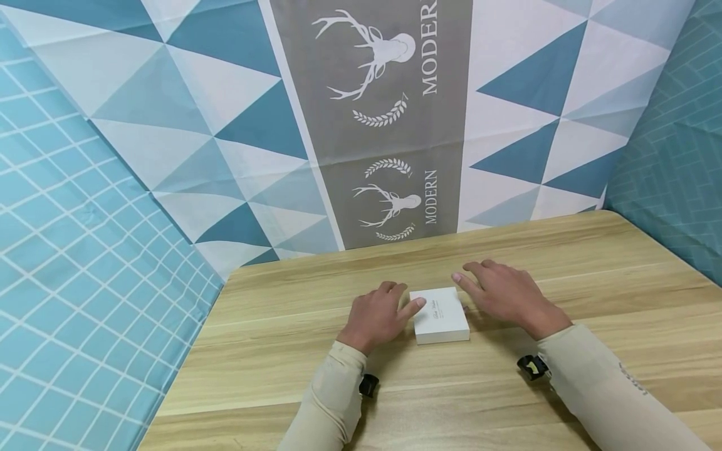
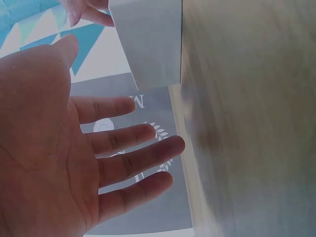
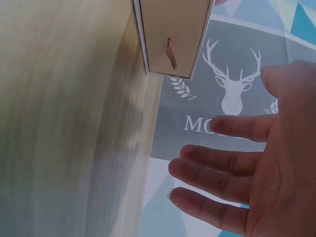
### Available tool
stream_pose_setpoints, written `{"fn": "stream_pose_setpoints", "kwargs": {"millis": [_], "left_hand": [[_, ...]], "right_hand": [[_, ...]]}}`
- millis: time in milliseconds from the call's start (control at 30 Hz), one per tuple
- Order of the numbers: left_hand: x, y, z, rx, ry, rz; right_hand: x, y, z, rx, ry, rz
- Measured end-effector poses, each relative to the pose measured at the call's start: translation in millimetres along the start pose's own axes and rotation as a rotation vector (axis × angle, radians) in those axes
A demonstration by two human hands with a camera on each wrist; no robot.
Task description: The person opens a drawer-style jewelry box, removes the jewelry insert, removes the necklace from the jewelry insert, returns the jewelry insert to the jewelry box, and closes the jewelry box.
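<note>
White drawer-style box (image 1: 441, 321): is lying flat on the wood-grain tabletop (image 1: 254, 357), between the 2 hands, with its lettered top facing up.
Left hand (image 1: 379, 315): is hovering just beside the box's plain white end, fingers spread and loosely extended, holding nothing; the thumb is overlapping the top's edge in the head view, but the left wrist view is showing a gap.
Right hand (image 1: 504, 294): is hovering near the opposite end, apart from the box, fingers relaxed and gripping nothing.
Tan drawer front (image 3: 173, 22): is facing the right hand, framed by the white outer cover.
Pull tab (image 3: 171, 54): is sticking out of the drawer front, small and thin, probably calling for a thumb-and-fingertip pinch rather than a whole-hand grab.
Step in hand: is seeming to be positioning the 2 hands around the box; contact is not showing at either end.
Good left-hand hold: would be steadying the cover low by its sides, because squeezing the top could be binding the drawer.
Good right-hand pull: would be running straight and level, away from the cover; tugging upward could be tilting the light-looking box or straining the tab.
Contents: are hidden, so a slow, even pull would be safer.
</note>
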State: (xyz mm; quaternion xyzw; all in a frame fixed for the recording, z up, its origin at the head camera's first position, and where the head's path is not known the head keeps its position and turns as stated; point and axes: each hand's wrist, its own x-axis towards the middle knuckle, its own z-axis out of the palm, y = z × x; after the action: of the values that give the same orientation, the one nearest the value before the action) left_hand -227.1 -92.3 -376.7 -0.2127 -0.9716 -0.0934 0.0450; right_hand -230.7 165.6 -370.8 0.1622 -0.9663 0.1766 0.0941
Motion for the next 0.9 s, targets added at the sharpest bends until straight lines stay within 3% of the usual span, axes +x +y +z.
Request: {"fn": "stream_pose_setpoints", "kwargs": {"millis": [900], "left_hand": [[0.0,5.0,3.2,0.043,0.017,0.046]], "right_hand": [[-0.4,-2.9,4.3,-0.017,-0.024,-0.013]]}}
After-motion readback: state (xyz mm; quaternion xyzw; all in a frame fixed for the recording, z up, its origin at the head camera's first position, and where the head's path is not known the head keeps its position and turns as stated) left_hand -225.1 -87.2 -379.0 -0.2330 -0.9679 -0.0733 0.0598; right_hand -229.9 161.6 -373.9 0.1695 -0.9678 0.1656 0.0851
